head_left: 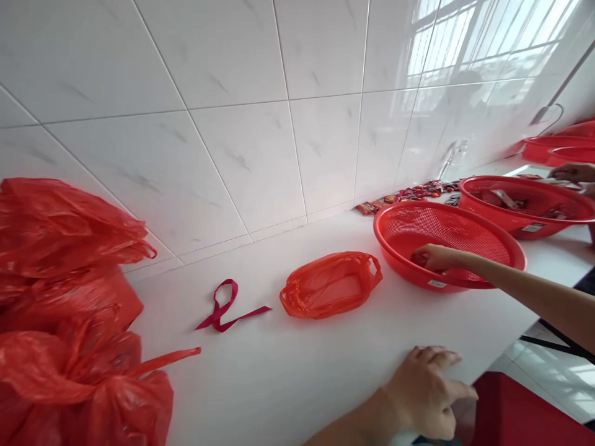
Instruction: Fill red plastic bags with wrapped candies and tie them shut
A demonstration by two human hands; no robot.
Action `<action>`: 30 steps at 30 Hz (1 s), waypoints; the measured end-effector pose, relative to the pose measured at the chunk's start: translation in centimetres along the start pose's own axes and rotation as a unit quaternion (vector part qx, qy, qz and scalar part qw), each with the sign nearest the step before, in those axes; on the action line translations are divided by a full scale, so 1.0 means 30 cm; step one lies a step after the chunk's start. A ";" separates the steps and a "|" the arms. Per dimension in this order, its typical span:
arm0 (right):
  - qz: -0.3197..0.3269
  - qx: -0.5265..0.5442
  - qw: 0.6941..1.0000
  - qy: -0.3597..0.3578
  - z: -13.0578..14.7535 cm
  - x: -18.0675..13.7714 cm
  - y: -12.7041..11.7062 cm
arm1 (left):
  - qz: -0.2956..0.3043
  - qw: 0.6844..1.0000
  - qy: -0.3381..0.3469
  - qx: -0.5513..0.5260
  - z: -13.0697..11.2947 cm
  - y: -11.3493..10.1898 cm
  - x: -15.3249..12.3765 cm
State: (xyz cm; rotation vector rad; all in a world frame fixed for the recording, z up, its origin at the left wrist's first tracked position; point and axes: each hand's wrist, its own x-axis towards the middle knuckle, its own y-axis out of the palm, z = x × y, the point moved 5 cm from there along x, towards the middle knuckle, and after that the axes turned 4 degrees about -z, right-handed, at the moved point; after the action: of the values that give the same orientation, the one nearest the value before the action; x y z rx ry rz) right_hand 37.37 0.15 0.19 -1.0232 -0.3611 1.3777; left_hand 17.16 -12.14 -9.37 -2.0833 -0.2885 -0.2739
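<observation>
My right hand reaches down inside a red mesh plastic basket, near its front left wall. Its fingers are curled together, and what they pinch, if anything, is hidden. Close to the table's front edge is my left hand, fingers loosely bent and apart, with nothing visible in it. Left of the basket a thin red plastic bag lies with its mouth spread and its handles at either end. Further left, a dark red ribbon rests in a loop on the white table.
Filled red plastic bags are piled at the left. Small wrapped packets line the tiled wall. Behind my basket stands another red basket with packets in it, beside another person's hand. A dark red surface lies below the table edge.
</observation>
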 end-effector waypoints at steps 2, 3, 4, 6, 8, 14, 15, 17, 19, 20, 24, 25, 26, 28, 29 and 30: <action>0.010 0.038 0.999 0.012 -0.007 0.000 -0.024 | -0.001 1.000 -0.004 -0.011 0.004 0.005 0.001; 0.010 0.062 0.998 0.021 -0.015 0.000 -0.037 | -0.002 1.000 -0.005 -0.015 0.005 0.007 0.002; 0.007 0.086 0.996 0.033 -0.024 0.000 -0.050 | -0.004 1.000 -0.005 -0.018 0.005 0.008 0.001; -0.003 0.137 0.989 0.057 -0.045 -0.002 -0.071 | -0.009 1.000 -0.006 -0.019 0.004 0.005 0.001; -0.008 0.187 0.981 0.060 -0.057 -0.007 -0.085 | -0.013 1.000 -0.005 -0.017 0.004 0.002 0.000; -0.033 0.049 0.997 0.047 -0.080 -0.004 -0.122 | -0.016 1.000 0.002 -0.019 0.007 0.002 0.001; -0.038 0.009 0.998 0.054 -0.086 0.000 -0.128 | -0.016 1.000 0.001 -0.019 0.008 0.003 0.002; -0.033 -0.024 0.997 0.061 -0.088 0.006 -0.130 | -0.011 1.000 -0.003 -0.015 0.009 0.003 0.004; -0.002 -0.028 0.998 0.060 -0.077 0.008 -0.113 | -0.006 1.000 -0.004 -0.012 0.008 0.002 0.005; 0.019 -0.034 0.997 0.059 -0.068 0.007 -0.098 | -0.005 1.000 -0.004 -0.012 0.007 0.000 0.005; 0.064 -0.079 0.992 0.072 -0.034 0.002 -0.027 | -0.004 1.000 -0.009 -0.024 0.007 -0.005 0.003; 0.059 -0.089 0.992 0.074 -0.027 0.003 -0.012 | -0.003 1.000 -0.012 -0.028 0.010 -0.004 0.001; 0.050 -0.097 0.991 0.074 -0.020 0.004 -0.001 | -0.002 0.999 -0.015 -0.033 0.012 -0.003 -0.001; 0.023 -0.104 0.992 0.073 -0.009 0.004 0.013 | 0.001 0.999 -0.020 -0.040 0.017 0.000 -0.005; 0.011 -0.104 0.992 0.072 -0.004 0.002 0.016 | 0.003 0.999 -0.022 -0.042 0.018 0.001 -0.007; 0.001 -0.101 0.992 0.072 0.000 -0.001 0.018 | 0.006 0.999 -0.024 -0.042 0.019 0.002 -0.009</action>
State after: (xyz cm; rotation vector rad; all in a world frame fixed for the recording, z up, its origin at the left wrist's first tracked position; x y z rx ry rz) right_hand 37.03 0.07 -0.21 -1.2830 -0.3985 1.2798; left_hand 16.96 -11.70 -9.78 -2.1760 -0.2984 -0.2326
